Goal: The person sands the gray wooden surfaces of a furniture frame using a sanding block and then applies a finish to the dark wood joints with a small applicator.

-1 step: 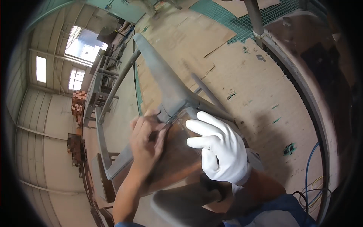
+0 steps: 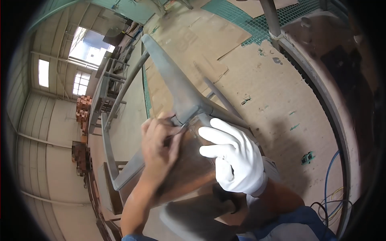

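Note:
A chair-like wooden frame lies tilted in front of me, with a long grey leg point(image 2: 165, 66) meeting a brown, partly worn panel point(image 2: 193, 156) at a corner joint. My bare left hand point(image 2: 159, 138) is closed in a pinch at that joint. From its fingertips sticks a small thin metal-looking piece point(image 2: 184, 126), its tip against the seam; the rest of it is hidden by the fingers. My right hand point(image 2: 237, 160), in a white glove, is held over the panel just right of the joint. Its fingers are bent but apart, and I see nothing in them.
Cardboard sheets point(image 2: 205, 36) cover the floor ahead, with green mesh point(image 2: 257, 32) beyond. A curved rail point(image 2: 321, 96) runs along the right, near blue and black cables point(image 2: 327, 201). More frame parts point(image 2: 108, 92) stand at the left, beside stacked reddish wooden blocks point(image 2: 83, 108).
My left hand has shifted a little to the right along the joint, carrying the thin piece with it. My gloved right hand has hardly moved.

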The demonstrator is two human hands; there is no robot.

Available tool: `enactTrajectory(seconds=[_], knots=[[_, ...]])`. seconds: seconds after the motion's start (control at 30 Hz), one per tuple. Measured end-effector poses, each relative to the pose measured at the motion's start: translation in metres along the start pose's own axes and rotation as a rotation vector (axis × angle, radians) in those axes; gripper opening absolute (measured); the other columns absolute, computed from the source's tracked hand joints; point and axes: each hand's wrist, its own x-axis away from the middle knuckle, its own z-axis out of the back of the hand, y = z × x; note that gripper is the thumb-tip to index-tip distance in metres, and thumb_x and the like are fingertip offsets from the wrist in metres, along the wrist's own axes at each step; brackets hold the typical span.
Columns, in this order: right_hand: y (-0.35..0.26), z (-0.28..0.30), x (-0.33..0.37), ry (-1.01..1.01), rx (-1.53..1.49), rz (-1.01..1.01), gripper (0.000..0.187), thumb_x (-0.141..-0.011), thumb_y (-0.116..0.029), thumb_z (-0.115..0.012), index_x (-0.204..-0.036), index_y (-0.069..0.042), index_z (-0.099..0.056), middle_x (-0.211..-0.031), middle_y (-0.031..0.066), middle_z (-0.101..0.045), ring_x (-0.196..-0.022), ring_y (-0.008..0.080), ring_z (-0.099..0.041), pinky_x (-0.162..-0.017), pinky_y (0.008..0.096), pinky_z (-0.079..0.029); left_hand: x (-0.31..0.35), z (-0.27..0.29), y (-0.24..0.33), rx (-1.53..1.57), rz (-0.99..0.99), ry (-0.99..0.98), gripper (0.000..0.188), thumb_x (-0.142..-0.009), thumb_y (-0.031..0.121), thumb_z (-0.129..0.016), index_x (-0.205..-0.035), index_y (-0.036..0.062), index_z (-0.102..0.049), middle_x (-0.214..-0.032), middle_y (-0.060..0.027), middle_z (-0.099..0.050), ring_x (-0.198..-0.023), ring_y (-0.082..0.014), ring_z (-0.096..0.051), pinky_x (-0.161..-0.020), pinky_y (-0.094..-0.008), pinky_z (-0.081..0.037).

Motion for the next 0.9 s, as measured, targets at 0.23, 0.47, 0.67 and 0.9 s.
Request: enactTrajectory(seconds=[0.23, 0.47, 0.67, 0.9], knots=[[0.003, 0.003, 0.005, -0.004, 0.034, 0.039, 0.022, -0.083, -0.003, -0.062, -0.104, -0.007, -0.067, -0.127, 0.0135, -0.068, -0.116, 0.0377, -0.065, -0.093, 0.0471, -0.056, 0.036, 0.016, -0.01, -0.151, -0.026, -0.027, 0.029, -0.076, -0.006, -0.081, -0.095, 0.0084, -0.064, -0.1, -0.008, -0.071, -0.102, -0.0293, -0.071, -0.091, -0.0374, -0.044], [0.005, 0.004, 0.014, -0.002, 0.06, 0.069, 0.027, -0.081, -0.004, -0.063, -0.108, -0.008, -0.064, -0.125, 0.0136, -0.068, -0.115, 0.0374, -0.065, -0.094, 0.0466, -0.056, 0.047, 0.018, 0.011, -0.31, 0.058, 0.073, 0.028, -0.076, -0.002, -0.083, -0.093, 0.0114, -0.067, -0.092, -0.0058, -0.07, -0.089, -0.0267, -0.068, -0.083, -0.0373, -0.049], [-0.002, 0.01, 0.023, 0.024, 0.044, 0.045, 0.028, -0.081, -0.001, -0.064, -0.108, -0.008, -0.065, -0.127, 0.0134, -0.069, -0.115, 0.0369, -0.067, -0.091, 0.0455, -0.057, 0.042, 0.021, 0.011, -0.383, -0.199, 0.019, 0.026, -0.078, -0.003, -0.081, -0.096, 0.0105, -0.068, -0.096, -0.0048, -0.072, -0.097, -0.0201, -0.071, -0.08, -0.034, -0.049], [-0.006, 0.014, 0.032, 0.033, 0.05, 0.005, 0.029, -0.082, 0.002, -0.066, -0.109, -0.008, -0.068, -0.126, 0.0119, -0.07, -0.113, 0.0332, -0.069, -0.087, 0.0434, -0.059, 0.008, -0.001, 0.033, -0.349, -0.197, 0.025, 0.022, -0.079, -0.002, -0.08, -0.095, 0.0078, -0.069, -0.097, -0.0073, -0.071, -0.099, -0.02, -0.07, -0.086, -0.0347, -0.048]])
